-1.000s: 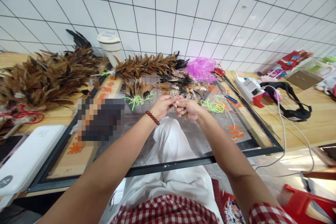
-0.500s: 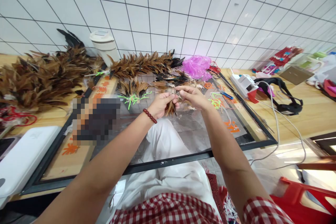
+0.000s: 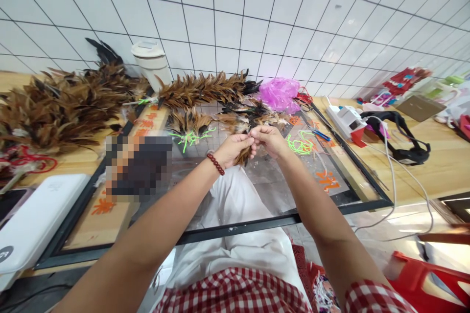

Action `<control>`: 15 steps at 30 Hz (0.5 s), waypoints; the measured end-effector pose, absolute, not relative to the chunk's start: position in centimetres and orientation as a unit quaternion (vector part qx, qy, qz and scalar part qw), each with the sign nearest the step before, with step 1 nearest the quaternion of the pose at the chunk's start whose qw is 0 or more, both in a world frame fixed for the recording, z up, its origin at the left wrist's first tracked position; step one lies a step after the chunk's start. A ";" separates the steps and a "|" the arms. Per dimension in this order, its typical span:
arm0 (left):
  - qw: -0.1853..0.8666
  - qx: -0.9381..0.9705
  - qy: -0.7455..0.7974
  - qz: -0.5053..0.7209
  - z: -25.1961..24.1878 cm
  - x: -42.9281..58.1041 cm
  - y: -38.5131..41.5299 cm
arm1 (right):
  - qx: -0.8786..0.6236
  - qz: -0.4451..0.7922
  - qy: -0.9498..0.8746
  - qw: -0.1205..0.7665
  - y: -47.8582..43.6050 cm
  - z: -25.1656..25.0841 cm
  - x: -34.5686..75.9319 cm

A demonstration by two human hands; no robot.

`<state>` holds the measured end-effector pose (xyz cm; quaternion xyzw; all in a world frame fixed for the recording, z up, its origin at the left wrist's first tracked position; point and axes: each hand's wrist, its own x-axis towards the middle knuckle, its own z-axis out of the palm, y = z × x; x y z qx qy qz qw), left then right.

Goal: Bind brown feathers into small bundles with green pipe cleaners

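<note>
Small feather bundle (image 3: 243, 155): brown with darker tips, hanging downward above the desk (image 3: 440, 171) at centre scene. Left hand (image 3: 235, 145) and right hand (image 3: 270, 139) meet at its upper end, both pinched shut on the quills. Gripping at the stems appears to keep them aligned while the vanes hang free. Loose feathers (image 3: 240, 120) lie just beyond and green ties (image 3: 299, 145) just right, evidently kept within reach. A feather duster (image 3: 205, 89) lies far, a feather heap (image 3: 55, 112) far left
</note>
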<state>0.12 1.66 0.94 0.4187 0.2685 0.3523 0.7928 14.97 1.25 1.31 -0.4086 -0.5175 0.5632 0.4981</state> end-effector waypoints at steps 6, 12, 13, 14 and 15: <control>0.693 0.428 0.331 0.476 -0.1 0.5 2.2 | -0.414 0.535 -0.506 0.536 0.9 1.2 13.7; 0.667 0.421 0.355 0.502 -0.9 0.8 2.1 | -0.448 0.456 -0.508 0.577 1.1 0.1 13.5; 0.671 0.405 0.354 0.510 -1.0 0.8 2.0 | -0.460 0.440 -0.505 0.582 1.2 -0.2 13.5; 0.675 0.393 0.351 0.516 -1.0 0.9 2.0 | -0.470 0.431 -0.502 0.584 1.2 -0.5 13.4; 0.678 0.386 0.347 0.521 -1.1 0.9 2.0 | -0.476 0.429 -0.500 0.583 1.2 -0.7 13.3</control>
